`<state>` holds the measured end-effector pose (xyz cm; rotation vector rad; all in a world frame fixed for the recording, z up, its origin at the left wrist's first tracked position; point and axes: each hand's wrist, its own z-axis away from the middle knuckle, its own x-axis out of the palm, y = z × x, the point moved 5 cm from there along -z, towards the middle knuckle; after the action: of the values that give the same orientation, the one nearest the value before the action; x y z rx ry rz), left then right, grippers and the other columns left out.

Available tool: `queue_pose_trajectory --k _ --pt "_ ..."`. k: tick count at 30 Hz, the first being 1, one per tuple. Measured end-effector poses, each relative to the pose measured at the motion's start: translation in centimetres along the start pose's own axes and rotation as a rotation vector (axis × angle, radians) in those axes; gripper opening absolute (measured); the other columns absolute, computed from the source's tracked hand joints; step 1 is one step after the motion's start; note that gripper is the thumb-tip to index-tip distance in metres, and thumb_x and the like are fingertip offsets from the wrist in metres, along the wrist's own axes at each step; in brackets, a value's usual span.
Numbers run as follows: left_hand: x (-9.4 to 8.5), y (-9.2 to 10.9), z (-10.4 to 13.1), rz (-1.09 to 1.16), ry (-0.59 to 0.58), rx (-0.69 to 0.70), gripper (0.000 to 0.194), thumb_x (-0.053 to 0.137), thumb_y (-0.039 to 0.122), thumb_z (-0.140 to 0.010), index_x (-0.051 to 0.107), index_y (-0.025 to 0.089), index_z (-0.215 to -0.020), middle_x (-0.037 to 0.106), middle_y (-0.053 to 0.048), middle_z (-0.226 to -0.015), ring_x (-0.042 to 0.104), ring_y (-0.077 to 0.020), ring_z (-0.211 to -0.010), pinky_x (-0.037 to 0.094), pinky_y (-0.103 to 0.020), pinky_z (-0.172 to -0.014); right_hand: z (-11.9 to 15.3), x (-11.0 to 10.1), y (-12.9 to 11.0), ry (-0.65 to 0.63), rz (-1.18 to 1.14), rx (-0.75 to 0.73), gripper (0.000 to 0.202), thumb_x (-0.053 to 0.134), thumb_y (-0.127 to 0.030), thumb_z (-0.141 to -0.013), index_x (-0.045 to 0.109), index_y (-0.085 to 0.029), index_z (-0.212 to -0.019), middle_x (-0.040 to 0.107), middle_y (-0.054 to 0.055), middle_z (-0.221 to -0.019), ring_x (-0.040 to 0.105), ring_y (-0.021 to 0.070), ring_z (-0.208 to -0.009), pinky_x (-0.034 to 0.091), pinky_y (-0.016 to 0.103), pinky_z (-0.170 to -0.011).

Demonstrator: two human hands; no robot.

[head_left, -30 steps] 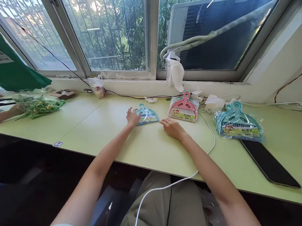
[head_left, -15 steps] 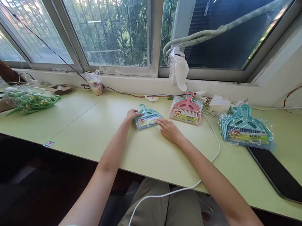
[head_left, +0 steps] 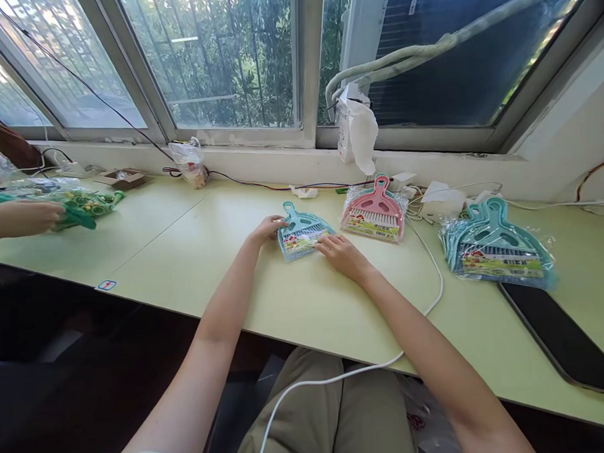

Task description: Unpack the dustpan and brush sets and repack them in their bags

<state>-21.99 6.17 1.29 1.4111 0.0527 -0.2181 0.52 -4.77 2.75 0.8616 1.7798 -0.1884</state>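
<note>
A teal dustpan and brush set in clear wrapping, with a printed label across its bristles, lies on the table in front of me. My left hand is closed on its left edge near the handle, the thumb partly hidden. At its lower right corner, the outstretched fingers of my right hand rest on the wrapping. Just behind and to the right lies a pink dustpan and brush set, also wrapped. Further right is a stack of several wrapped teal sets.
A black phone lies at the right, near the stack. A white cable crosses the table and hangs over its edge. At the far left, another person's hand holds something green beside a bag of green items. Windows stand behind.
Another person's hand has come in at the far left with something green. My view has shifted slightly. My hands stay at the teal set, the right one's fingers now closer together.
</note>
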Motion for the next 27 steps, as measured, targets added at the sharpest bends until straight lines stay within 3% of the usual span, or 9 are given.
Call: queue_pose_trajectory --k 3,7,12,16,19,22,27 --pt "-0.2 -0.7 -0.3 0.119 -0.039 -0.063 0.044 0.086 0.029 -0.055 0.068 0.015 -0.093 0.068 -0.003 -0.073 0.061 -0.0131 -0.058 0.044 -0.024 -0.053 0.0 -0.3 -0.5 -0.024 0.019 -0.056 0.033 0.034 -0.011 -0.097 0.065 -0.017 -0.106 0.065 0.010 -0.108 0.056 0.0226 -0.100 0.038 0.036 -0.087" --pt "-0.4 -0.8 -0.8 0.284 -0.023 -0.002 0.041 0.082 0.019 -0.058 0.068 0.014 -0.096 0.070 -0.004 -0.077 0.061 -0.0117 -0.059 0.048 -0.024 -0.055 -0.2 -0.7 -0.7 -0.035 -0.014 -0.052 0.037 0.036 -0.026 -0.100 0.069 -0.016 -0.087 0.067 0.009 -0.086 0.057 0.0206 -0.087 0.035 0.036 -0.091" --pt "-0.4 -0.7 -0.8 0.438 0.003 -0.007 0.025 0.069 0.016 -0.067 0.066 0.014 -0.092 0.068 -0.002 -0.075 0.061 -0.0114 -0.061 0.050 -0.024 -0.058 -0.1 -0.2 0.7 -0.051 -0.080 0.239 0.038 0.036 -0.028 -0.101 0.071 -0.016 -0.091 0.071 0.010 -0.096 0.059 0.0214 -0.096 0.032 0.037 -0.091" --pt "0.0 0.4 -0.3 0.467 -0.023 0.099 0.032 0.065 0.016 -0.070 0.066 0.016 -0.102 0.068 -0.001 -0.082 0.061 -0.0093 -0.066 0.050 -0.021 -0.059 0.5 0.8 2.5 0.020 -0.205 0.481 0.038 0.038 -0.036 -0.100 0.068 -0.017 -0.114 0.069 0.013 -0.114 0.057 0.0251 -0.106 0.034 0.038 -0.090" --pt "0.5 1.0 0.1 0.474 -0.050 0.163 0.044 0.067 0.017 -0.070 0.063 0.017 -0.114 0.068 -0.002 -0.090 0.061 -0.0087 -0.068 0.049 -0.020 -0.059 1.0 1.3 4.0 0.118 -0.397 0.618 0.046 0.036 -0.043 -0.100 0.062 -0.015 -0.125 0.070 0.013 -0.113 0.057 0.0265 -0.105 0.039 0.039 -0.090" --pt "0.9 1.2 0.3 0.480 -0.056 0.179 0.058 0.068 0.017 -0.071 0.056 0.017 -0.128 0.069 -0.004 -0.100 0.063 -0.0098 -0.072 0.050 -0.020 -0.061 1.3 1.9 5.2 0.219 -0.690 0.731 0.051 0.038 -0.053 -0.096 0.067 -0.015 -0.114 0.072 0.011 -0.103 0.061 0.0252 -0.097 0.045 0.040 -0.088" --pt "1.7 1.5 0.6 0.473 -0.086 0.209 0.068 0.067 0.014 -0.073 0.048 0.021 -0.138 0.069 -0.005 -0.110 0.067 -0.0117 -0.082 0.053 -0.022 -0.070 1.6 3.2 5.6 0.343 -1.206 0.927 0.058 0.059 -0.062 -0.079 0.060 -0.017 -0.114 0.072 0.009 -0.101 0.066 0.0186 -0.076 0.055 0.031 -0.061"
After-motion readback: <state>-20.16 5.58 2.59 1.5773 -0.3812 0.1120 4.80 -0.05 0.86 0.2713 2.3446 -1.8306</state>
